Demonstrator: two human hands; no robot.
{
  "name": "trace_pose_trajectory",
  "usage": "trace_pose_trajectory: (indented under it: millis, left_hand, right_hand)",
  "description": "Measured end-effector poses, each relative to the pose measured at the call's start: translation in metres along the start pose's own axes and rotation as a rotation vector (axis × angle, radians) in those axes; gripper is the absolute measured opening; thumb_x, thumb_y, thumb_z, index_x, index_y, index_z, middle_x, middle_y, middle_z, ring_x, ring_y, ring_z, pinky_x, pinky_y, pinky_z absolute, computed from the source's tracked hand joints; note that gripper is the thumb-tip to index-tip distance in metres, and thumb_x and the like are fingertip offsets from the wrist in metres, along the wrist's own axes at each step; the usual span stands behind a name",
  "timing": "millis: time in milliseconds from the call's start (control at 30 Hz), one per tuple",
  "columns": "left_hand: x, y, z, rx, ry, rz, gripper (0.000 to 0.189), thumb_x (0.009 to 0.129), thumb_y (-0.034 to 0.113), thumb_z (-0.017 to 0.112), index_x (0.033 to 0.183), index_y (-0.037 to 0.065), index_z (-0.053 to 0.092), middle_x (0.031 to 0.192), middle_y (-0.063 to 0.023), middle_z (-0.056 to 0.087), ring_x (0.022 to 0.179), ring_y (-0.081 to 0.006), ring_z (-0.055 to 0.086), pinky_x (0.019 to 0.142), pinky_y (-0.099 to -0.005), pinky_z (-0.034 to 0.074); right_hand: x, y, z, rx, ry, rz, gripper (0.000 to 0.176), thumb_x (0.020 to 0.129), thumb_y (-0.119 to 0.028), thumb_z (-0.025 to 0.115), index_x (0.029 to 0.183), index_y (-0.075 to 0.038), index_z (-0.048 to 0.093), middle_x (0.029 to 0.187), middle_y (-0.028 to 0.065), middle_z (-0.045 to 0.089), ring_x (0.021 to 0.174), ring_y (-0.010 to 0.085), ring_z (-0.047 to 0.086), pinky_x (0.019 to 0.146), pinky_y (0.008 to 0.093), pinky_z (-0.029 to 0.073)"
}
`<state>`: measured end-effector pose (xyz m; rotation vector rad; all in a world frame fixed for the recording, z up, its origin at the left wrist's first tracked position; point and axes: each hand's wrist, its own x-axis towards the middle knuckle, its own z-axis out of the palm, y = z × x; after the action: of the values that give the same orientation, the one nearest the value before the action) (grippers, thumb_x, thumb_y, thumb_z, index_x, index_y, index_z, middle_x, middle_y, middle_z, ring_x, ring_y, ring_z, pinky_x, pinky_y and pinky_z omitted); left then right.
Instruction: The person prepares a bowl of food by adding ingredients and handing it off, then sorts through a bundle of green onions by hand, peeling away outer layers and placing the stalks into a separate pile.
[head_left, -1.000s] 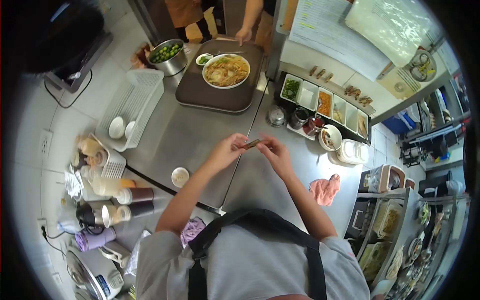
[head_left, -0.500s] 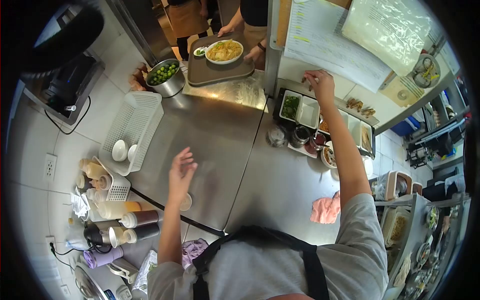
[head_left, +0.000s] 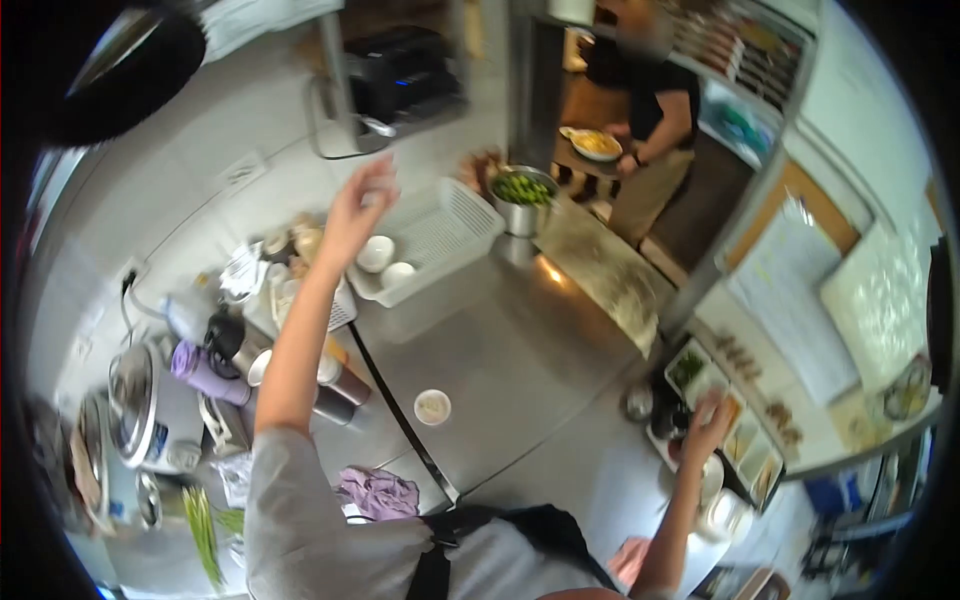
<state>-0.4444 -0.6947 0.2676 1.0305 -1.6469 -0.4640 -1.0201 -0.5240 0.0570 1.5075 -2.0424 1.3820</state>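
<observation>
Two bowls [head_left: 376,256] just below the left hand [head_left: 365,200], in a basket [head_left: 430,235] reaching out to its right; holds that hand in the air with fingers loosely spread; holds the right hand [head_left: 707,420], blurred, over the tubs [head_left: 712,380], cannot tell whether pinching anything or touching a tub; has greens [head_left: 686,366] past its fingertips, a jar [head_left: 638,403] to its left; well below the left hand, has a cup [head_left: 434,421] on the counter [head_left: 480,340]

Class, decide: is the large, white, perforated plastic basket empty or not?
Not empty: two small, round white bowls sit at one end of the basket.
</observation>
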Motion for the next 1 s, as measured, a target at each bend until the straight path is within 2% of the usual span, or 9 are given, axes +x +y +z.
trace_pose_trajectory:
  millis: [33,100,167,267,333,367,467,833,1000]
  left_hand:
    - [0.032,-0.001,-0.02,-0.066,0.048,0.071,0.054,0.088,0.018,0.064,0.136,0.006,0.043,0.12,-0.0057,0.056,0.105,-0.0148,0.056,0.089,-0.03,0.047]
    - [0.081,0.052,-0.045,-0.214,0.205,0.004,0.06,0.086,0.025,0.067,0.136,0.003,0.042,0.118,-0.0076,0.057,0.104,-0.0163,0.058,0.088,-0.0307,0.048]
    - [0.129,0.082,-0.062,-0.385,0.34,0.001,0.065,0.084,0.029,0.07,0.134,-0.002,0.042,0.117,-0.0098,0.057,0.104,-0.0186,0.058,0.088,-0.0318,0.049]
    - [0.189,0.084,-0.089,-0.469,0.425,0.066,0.065,0.081,0.034,0.073,0.127,-0.004,0.047,0.122,-0.0143,0.056,0.108,-0.0235,0.058,0.088,-0.0343,0.05]
    - [0.215,0.071,-0.126,-0.454,0.229,-0.072,0.055,0.085,0.032,0.068,0.125,-0.001,0.047,0.127,-0.0174,0.054,0.112,-0.03,0.055,0.099,-0.0407,0.045]
    - [0.252,0.025,-0.153,-0.371,-0.044,0.177,0.035,0.086,0.029,0.066,0.105,0.0,0.063,0.103,-0.0126,0.067,0.087,-0.0216,0.065,0.078,-0.0358,0.053]
    - [0.295,-0.006,-0.165,-0.103,0.061,0.078,0.034,0.085,0.029,0.066,0.104,0.0,0.062,0.101,-0.0126,0.066,0.086,-0.0221,0.064,0.077,-0.0362,0.052]
    - [0.282,-0.025,-0.22,0.688,0.336,0.324,0.033,0.084,0.027,0.068,0.1,0.0,0.059,0.095,-0.0124,0.064,0.082,-0.0237,0.062,0.074,-0.0378,0.051]
    - [0.26,-0.028,-0.177,0.811,0.572,0.572,0.032,0.084,0.027,0.069,0.098,0.0,0.058,0.092,-0.0123,0.063,0.081,-0.0245,0.061,0.072,-0.0385,0.051]
  right_hand:
    - [-0.036,0.01,0.002,0.196,-0.268,0.267,0.024,0.083,-0.008,0.064,0.107,-0.004,0.062,0.101,0.0131,0.064,0.099,0.0303,0.057,0.089,0.0415,0.042]
    - [-0.105,-0.017,0.001,0.173,-0.162,-0.042,0.02,0.078,-0.006,0.066,0.097,-0.005,0.063,0.096,0.012,0.064,0.098,0.0321,0.056,0.089,0.0436,0.041]
    - [-0.138,-0.048,-0.012,0.086,-0.267,-0.086,0.024,0.074,-0.008,0.068,0.098,-0.007,0.064,0.097,0.0132,0.063,0.099,0.0351,0.055,0.092,0.0456,0.04]
    - [-0.135,-0.039,-0.019,0.09,-0.192,-0.098,0.025,0.074,-0.007,0.067,0.099,-0.007,0.065,0.098,0.0135,0.063,0.099,0.0354,0.055,0.091,0.0461,0.039]
    - [-0.091,-0.051,-0.023,0.081,-0.076,-0.177,0.025,0.075,-0.002,0.065,0.099,-0.006,0.066,0.1,0.0135,0.064,0.097,0.0367,0.055,0.085,0.0469,0.042]
    - [-0.076,-0.04,-0.024,0.046,-0.077,-0.22,0.025,0.076,-0.002,0.064,0.1,-0.006,0.066,0.098,0.013,0.064,0.094,0.0357,0.056,0.081,0.0457,0.044]
    - [-0.056,-0.033,-0.037,0.03,-0.076,-0.072,0.025,0.074,-0.004,0.068,0.098,-0.01,0.067,0.092,0.0098,0.062,0.092,0.0312,0.055,0.082,0.0403,0.043]
    - [-0.171,-0.042,-0.05,0.106,-0.115,0.268,0.021,0.075,-0.001,0.062,0.095,-0.008,0.066,0.092,0.0122,0.062,0.094,0.0316,0.054,0.085,0.0408,0.043]
    - [-0.198,-0.035,-0.049,0.082,-0.111,0.222,0.025,0.07,-0.001,0.063,0.093,-0.01,0.064,0.091,0.0111,0.059,0.096,0.0313,0.053,0.087,0.0409,0.042]
